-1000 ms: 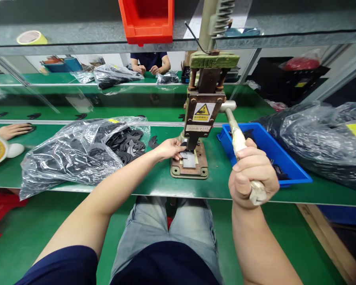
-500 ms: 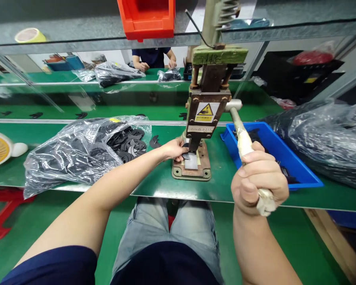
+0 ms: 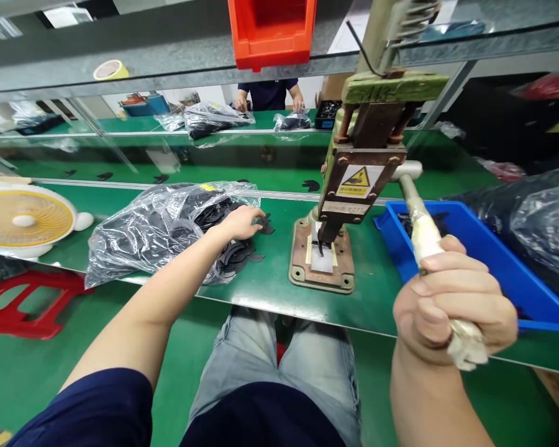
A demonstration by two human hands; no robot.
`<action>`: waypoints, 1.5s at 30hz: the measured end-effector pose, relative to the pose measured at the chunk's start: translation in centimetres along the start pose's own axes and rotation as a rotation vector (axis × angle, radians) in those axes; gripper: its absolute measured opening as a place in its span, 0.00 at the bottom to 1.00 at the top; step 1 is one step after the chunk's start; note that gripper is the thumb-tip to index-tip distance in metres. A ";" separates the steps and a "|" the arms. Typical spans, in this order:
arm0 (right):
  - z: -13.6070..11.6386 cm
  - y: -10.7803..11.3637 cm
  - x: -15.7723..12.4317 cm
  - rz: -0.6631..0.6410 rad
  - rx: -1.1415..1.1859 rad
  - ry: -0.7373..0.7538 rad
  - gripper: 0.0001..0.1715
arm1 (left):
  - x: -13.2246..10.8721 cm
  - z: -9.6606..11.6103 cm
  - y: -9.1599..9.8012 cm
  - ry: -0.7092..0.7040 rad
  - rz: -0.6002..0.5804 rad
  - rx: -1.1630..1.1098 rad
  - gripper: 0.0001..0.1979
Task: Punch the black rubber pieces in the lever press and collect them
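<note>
A hand press point(image 3: 354, 180) with a yellow warning label stands on the green bench point(image 3: 270, 279). My right hand point(image 3: 451, 298) is closed round its tape-wrapped lever handle point(image 3: 423, 230). My left hand point(image 3: 242, 220) reaches left to the mouth of a clear plastic bag point(image 3: 153, 226) full of black flat parts, fingers curled over a black part point(image 3: 263, 223) at the edge of the pile. A small black piece sits on the press base plate point(image 3: 321, 261) under the ram.
A blue tray point(image 3: 494, 261) with black parts lies right of the press, beside a large dark plastic bag point(image 3: 540, 217). A small fan point(image 3: 23, 220) stands at the left. A red bin point(image 3: 272, 31) sits on the shelf above. Another person point(image 3: 268, 93) works at the far bench.
My left hand has left the press base and moved left to the pile of black parts. My right hand stays on the lever. The view has shifted left.
</note>
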State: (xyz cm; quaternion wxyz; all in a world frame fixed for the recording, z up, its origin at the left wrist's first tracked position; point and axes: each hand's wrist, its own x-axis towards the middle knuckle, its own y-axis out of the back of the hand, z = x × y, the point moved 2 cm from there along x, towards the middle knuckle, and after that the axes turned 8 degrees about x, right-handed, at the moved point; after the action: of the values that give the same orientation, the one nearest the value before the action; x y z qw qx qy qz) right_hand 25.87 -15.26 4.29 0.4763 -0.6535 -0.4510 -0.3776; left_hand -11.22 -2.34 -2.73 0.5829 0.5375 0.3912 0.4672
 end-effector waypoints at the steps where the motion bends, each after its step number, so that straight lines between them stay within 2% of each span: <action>1: 0.0 0.0 0.0 0.002 0.004 0.004 0.27 | 0.4 -0.7 -0.2 -0.027 -0.039 0.073 0.24; 3: 0.0 0.0 0.1 0.002 0.011 0.014 0.26 | 1.0 -1.3 -0.6 -0.079 -0.105 0.156 0.29; 5: -0.1 0.0 0.1 0.000 0.007 0.017 0.25 | 1.5 -1.0 -1.0 -0.123 -0.145 0.184 0.28; 9: -0.1 0.0 0.2 -0.025 -0.029 0.014 0.25 | 2.2 0.1 -0.5 -0.168 -0.158 0.207 0.22; 13: 0.0 0.0 0.2 -0.016 -0.019 0.035 0.25 | 1.9 1.1 0.7 -0.235 -0.116 0.136 0.10; 15: 0.1 -0.1 0.2 -0.013 -0.015 0.043 0.25 | 1.3 1.8 1.1 -0.194 -0.093 -0.014 0.11; 17: 0.1 -0.1 0.2 -0.011 -0.014 0.043 0.25 | 0.5 2.5 1.0 -0.082 -0.088 -0.261 0.16; 19: 0.1 -0.2 0.2 -0.007 -0.011 0.045 0.25 | -0.3 3.5 0.6 0.030 -0.128 -0.562 0.20; 21: 0.1 -0.2 0.2 -0.010 -0.018 0.042 0.26 | -1.0 4.8 0.1 0.084 -0.166 -0.786 0.22; 25: -0.1 -0.2 0.2 -0.029 -0.025 0.035 0.24 | -1.7 7.3 -0.9 0.084 -0.158 -0.952 0.20; 29: -0.4 -0.2 0.2 -0.052 -0.031 0.017 0.20 | -1.2 9.6 -2.4 0.215 -0.114 -1.200 0.19; 31: -0.6 -0.1 0.2 -0.057 -0.030 0.003 0.18 | -0.8 10.6 -3.0 0.244 -0.134 -1.302 0.20; 36: -1.0 -0.2 0.4 -0.103 -0.046 -0.015 0.17 | 0.2 12.0 -3.6 0.220 -0.177 -1.305 0.17; 45: -0.8 0.0 0.3 -0.103 -0.022 -0.013 0.16 | 0.9 12.4 -3.9 0.218 -0.155 -1.227 0.15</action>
State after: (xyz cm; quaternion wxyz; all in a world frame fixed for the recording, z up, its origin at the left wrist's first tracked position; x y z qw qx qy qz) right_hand 25.91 -16.01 4.75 0.4458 -0.6371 -0.4831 -0.4024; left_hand 1.35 -4.68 -5.09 0.7742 0.0246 0.1466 0.6152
